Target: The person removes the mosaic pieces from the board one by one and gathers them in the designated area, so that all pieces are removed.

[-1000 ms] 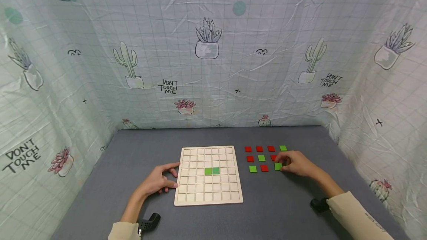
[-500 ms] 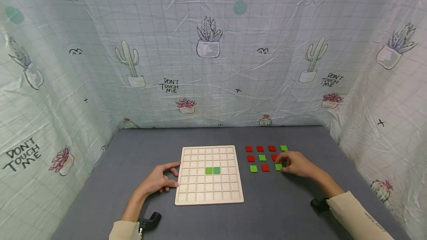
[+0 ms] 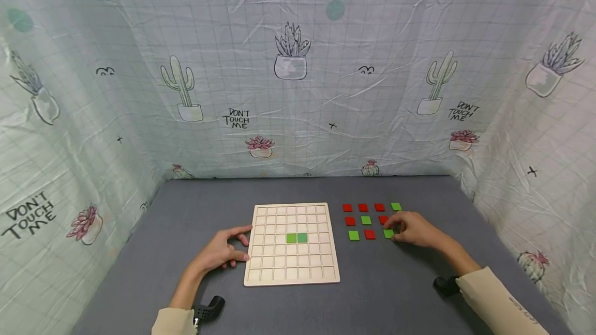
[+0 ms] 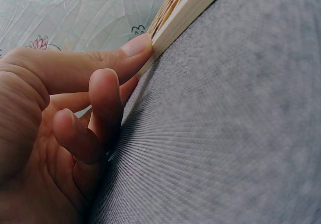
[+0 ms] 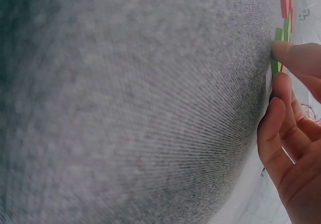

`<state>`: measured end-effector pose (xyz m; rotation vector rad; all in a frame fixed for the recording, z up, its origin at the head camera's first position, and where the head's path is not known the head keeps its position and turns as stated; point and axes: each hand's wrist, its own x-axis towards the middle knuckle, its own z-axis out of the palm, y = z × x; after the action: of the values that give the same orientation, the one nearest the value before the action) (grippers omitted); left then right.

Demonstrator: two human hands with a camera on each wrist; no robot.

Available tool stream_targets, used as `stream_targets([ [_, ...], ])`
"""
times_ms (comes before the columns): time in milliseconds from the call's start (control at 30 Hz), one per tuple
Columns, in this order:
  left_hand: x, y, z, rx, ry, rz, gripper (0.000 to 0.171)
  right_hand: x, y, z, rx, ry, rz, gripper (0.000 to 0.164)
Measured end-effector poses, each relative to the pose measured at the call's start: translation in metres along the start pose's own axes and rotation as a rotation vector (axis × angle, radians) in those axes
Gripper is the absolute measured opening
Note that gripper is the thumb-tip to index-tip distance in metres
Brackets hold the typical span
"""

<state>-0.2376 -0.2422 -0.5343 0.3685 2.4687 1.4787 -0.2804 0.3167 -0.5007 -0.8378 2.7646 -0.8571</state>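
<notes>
A square wooden board (image 3: 265, 274) with a grid of shallow cells lies flat on the grey table. Two green tiles (image 3: 291, 238) sit side by side near its middle, the right one a bluer green. My left hand (image 3: 215, 253) rests at the board's left edge, thumb and index finger touching the rim; in the left wrist view the thumb presses the wooden edge (image 4: 188, 20). To the right, my right hand (image 3: 413, 229) pinches a green tile (image 3: 388, 233) at the near right of a tile group. The fingers partly cover this tile, which appears to be on the table.
Rows of red tiles (image 3: 362, 208) and green tiles (image 3: 354, 235) lie right of the board. One red tile (image 3: 383, 219) is partly hidden by the right hand. A cactus-print cloth (image 3: 298, 107) encloses the table's back and sides.
Both hands keep their places at the board edge and the green tile. The whole head view has shifted very slightly; no tile has visibly moved.
</notes>
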Motion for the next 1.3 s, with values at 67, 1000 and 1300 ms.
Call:
stream_targets([
  [67,0.000,0.000,0.000,0.002,0.001,-0.002,0.081,0.000,0.001,0.000,0.004,-0.002,-0.010,0.025],
  [1000,-0.001,0.000,-0.002,-0.035,-0.022,0.032,0.081,0.022,-0.021,-0.010,-0.002,0.028,-0.035,0.026],
  [1300,0.000,0.000,-0.002,-0.028,-0.026,0.031,0.081,0.054,-0.044,0.011,0.019,0.025,-0.127,0.027],
])
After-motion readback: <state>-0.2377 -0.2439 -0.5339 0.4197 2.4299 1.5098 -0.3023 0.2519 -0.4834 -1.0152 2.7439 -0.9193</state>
